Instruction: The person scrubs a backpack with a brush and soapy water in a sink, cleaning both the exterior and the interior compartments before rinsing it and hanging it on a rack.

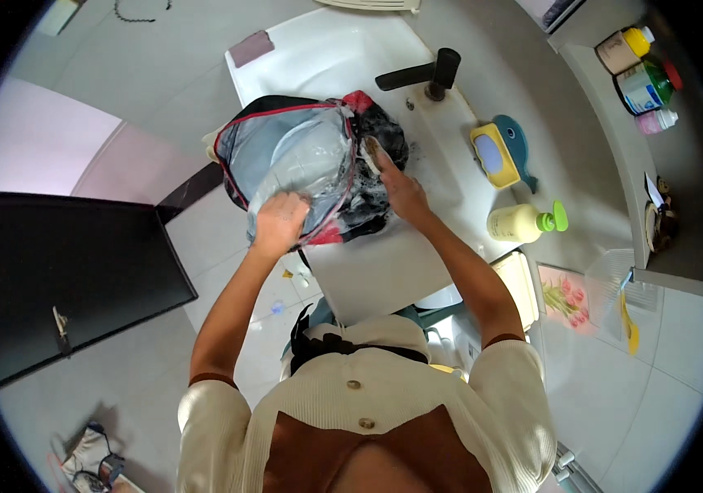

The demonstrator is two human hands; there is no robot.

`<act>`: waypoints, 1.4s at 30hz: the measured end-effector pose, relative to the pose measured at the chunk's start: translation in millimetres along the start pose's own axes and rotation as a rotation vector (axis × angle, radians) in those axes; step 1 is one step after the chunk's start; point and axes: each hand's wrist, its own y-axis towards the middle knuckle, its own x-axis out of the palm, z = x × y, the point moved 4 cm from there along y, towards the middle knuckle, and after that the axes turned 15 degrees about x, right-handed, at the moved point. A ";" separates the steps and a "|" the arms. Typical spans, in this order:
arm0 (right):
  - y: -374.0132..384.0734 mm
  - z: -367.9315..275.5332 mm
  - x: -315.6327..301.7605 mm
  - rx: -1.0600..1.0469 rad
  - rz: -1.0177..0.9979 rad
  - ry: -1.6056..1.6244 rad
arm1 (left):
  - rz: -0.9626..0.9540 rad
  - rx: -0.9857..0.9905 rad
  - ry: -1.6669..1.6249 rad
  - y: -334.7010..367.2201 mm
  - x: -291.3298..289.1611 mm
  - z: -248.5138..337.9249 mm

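Note:
A black bag with red trim [364, 209], like a backpack, lies over the near side of the white sink [351, 41]. White suds cover its black fabric. Its wide opening faces up and shows a pale grey, wet-looking lining [306, 152]. My left hand [282, 220] is closed on the lining at the near edge of the opening. In my right hand [401, 189] is a small brush [371, 156], held against the soapy black side; its bristles are mostly hidden. Part of the bag hangs past the sink's left edge.
A black faucet [438, 76] stands behind the bag on the right. Along the counter are a yellow soap dish [496, 156] with a blue whale shape and a green-topped pump bottle [517, 223]. Several bottles [643, 86] line the right shelf. A mauve cloth [251, 49] hangs over the sink's corner.

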 end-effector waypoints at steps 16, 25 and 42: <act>-15.6 -20.3 19.8 -0.007 0.167 0.372 | 0.312 -0.463 -0.210 45.9 3.1 -14.1; -17.2 -76.9 8.6 -0.207 0.114 -0.207 | 0.751 -1.210 -1.154 -31.4 35.2 -16.9; -39.0 -111.1 16.0 -0.291 -0.130 -0.405 | 0.940 -1.299 -1.297 -44.3 46.9 -8.9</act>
